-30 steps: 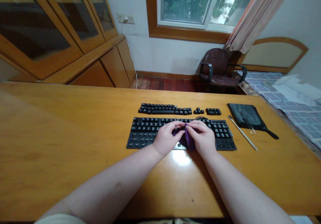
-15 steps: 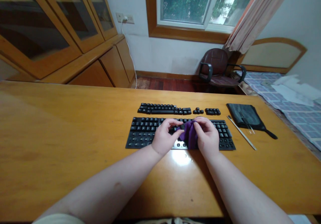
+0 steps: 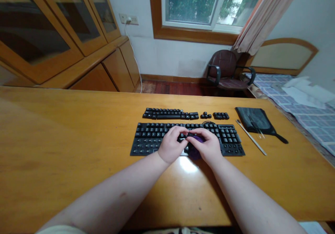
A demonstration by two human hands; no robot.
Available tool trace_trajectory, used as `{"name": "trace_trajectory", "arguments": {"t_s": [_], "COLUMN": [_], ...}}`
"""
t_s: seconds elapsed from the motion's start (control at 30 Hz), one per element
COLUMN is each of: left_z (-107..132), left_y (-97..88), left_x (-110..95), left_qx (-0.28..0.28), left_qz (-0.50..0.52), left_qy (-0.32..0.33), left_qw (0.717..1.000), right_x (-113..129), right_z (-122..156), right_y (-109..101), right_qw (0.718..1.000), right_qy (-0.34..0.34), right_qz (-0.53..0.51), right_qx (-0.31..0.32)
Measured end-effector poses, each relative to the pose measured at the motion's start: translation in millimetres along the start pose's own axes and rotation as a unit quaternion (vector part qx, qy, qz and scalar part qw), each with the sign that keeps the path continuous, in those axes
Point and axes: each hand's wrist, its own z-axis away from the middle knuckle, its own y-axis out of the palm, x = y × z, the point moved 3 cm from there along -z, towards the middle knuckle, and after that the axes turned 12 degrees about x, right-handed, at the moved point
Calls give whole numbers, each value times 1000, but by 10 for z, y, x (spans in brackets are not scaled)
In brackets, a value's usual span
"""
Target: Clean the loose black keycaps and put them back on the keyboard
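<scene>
Over the middle of a black keyboard (image 3: 145, 141), my two hands meet at the fingertips. My left hand (image 3: 170, 145) is closed in a pinch on a small black keycap, now mostly hidden between the fingers. A purple cloth (image 3: 194, 152) hangs from my right hand (image 3: 208, 146), whose fingers press it against the keycap. The keyboard's lower rows show bare switch mounts, while its upper rows and part of the number pad carry keycaps. Behind it lie loose black keycaps (image 3: 170, 116) laid out in rows, with smaller groups (image 3: 221, 116) to their right.
To the right a thin brush-like stick (image 3: 251, 137) lies aslant beside a black pouch (image 3: 253, 120) with a wire tool (image 3: 258, 131) on it. All rest on a wooden table (image 3: 78, 139). A brown armchair (image 3: 223, 68) stands beyond the table's far edge.
My right hand has moved left with the purple cloth, so its fingertips now touch my left fingers. The keycap, visible before in my left pinch, is now mostly covered.
</scene>
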Motion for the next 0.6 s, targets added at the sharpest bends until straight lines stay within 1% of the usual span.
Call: {"name": "trace_trajectory", "arguments": {"t_s": [0.07,0.13,0.27,0.3,0.33,0.43,0.5,0.6], "left_z": [-10,-19,-27,-28,-27,-24,-25,-39], "left_y": [-7,-4,-2,-5,-10,-27,-37,-53], "left_x": [-17,-28,-42,-45,-47,-52,-51,-52], "left_qx": [0,8,12,8,3,-8,-8,4], "left_qz": [-6,-19,-47,-46,-42,-26,-23,-49], "left_qy": [4,7,13,14,16,26,27,20], "left_qw": [1000,1000,999,999,999,999,999,999], "right_x": [18,24,-23,-31,-31,9,60,174], "right_z": [-5,-8,-10,-12,-17,-35,-39,-19], "right_y": [-31,-58,-72,-65,-57,-66,-152,-413], "right_qw": [999,999,999,999,999,998,995,989], "right_qy": [-28,-37,13,16,8,-47,-69,-52], "right_qz": [15,23,15,14,15,35,58,119], "right_qx": [-17,-21,-29,-30,-30,-31,-42,-66]}}
